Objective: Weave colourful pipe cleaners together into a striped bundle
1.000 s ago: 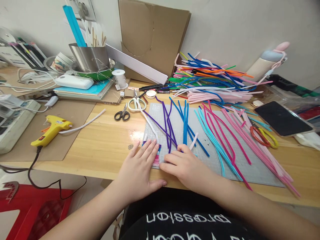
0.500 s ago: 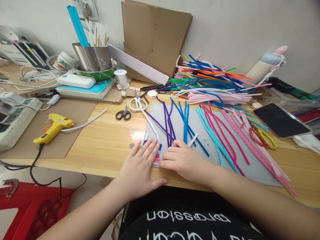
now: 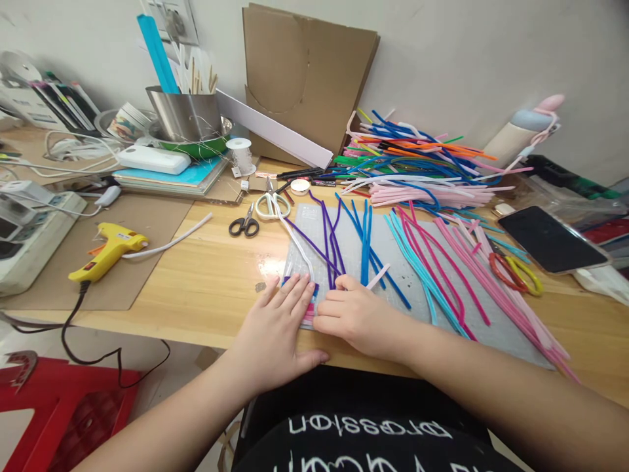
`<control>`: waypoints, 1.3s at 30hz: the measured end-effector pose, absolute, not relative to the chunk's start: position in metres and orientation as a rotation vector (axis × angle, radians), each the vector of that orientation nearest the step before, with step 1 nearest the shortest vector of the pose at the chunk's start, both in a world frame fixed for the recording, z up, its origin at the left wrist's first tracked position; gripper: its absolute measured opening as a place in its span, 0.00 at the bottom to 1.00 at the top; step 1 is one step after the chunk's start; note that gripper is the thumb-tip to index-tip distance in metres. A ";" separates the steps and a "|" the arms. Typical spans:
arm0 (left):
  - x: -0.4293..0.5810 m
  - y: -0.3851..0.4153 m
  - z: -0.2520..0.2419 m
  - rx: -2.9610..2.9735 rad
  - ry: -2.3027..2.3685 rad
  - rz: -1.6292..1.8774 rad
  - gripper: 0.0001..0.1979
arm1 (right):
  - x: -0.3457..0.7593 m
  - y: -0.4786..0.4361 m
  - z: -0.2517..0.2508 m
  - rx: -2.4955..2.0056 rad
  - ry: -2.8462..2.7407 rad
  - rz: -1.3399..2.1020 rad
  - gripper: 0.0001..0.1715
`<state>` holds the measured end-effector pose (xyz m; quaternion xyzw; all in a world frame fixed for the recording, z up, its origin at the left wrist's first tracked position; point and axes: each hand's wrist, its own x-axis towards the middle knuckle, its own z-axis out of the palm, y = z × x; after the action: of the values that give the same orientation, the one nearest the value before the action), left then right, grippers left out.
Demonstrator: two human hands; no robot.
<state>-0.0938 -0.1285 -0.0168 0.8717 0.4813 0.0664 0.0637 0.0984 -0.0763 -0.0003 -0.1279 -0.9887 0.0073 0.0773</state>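
Note:
My left hand (image 3: 278, 328) lies flat with its fingers stretched over a small striped piece (image 3: 310, 313) in purple, blue and pink. The hand covers most of this piece at the near left corner of a grey mat (image 3: 496, 344). Just right of it, my right hand (image 3: 361, 321) is curled, its fingertips at the piece's right edge; whatever they may pinch is hidden. Purple pipe cleaners (image 3: 330, 249) run up beyond the right hand. A white pipe cleaner (image 3: 301, 252) reaches down to the left fingertips. Blue pipe cleaners (image 3: 366, 242) lie farther right.
Light blue (image 3: 417, 269) and pink pipe cleaners (image 3: 496, 295) spread rightward, near red-yellow scissors (image 3: 515, 272) and a phone (image 3: 553, 239). Black scissors (image 3: 244, 224) and white-handled scissors (image 3: 272, 204) lie behind my left hand. A yellow glue gun (image 3: 108, 249) rests left. Mixed pipe cleaners (image 3: 422, 157) are heaped behind.
The right hand has shifted very slightly left, toward the left hand. The left hand stays flat in place, and the camera view has moved a little.

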 end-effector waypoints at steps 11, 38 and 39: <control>-0.094 -0.129 -0.023 2.590 1.445 0.288 0.45 | 0.072 -0.069 0.030 -0.121 -3.133 -0.235 0.06; -0.094 -0.130 -0.021 2.543 1.443 0.422 0.38 | 0.031 -0.061 0.031 -0.249 -3.127 -0.345 0.07; -0.094 -0.131 -0.021 2.526 1.441 0.424 0.37 | 0.028 -0.062 0.032 -0.263 -3.122 -0.356 0.07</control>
<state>-0.0941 -0.1307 -0.0212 0.8551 0.4879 0.1434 0.1013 0.0279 -0.0618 0.0316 -0.0834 -0.9901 -0.1128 -0.0059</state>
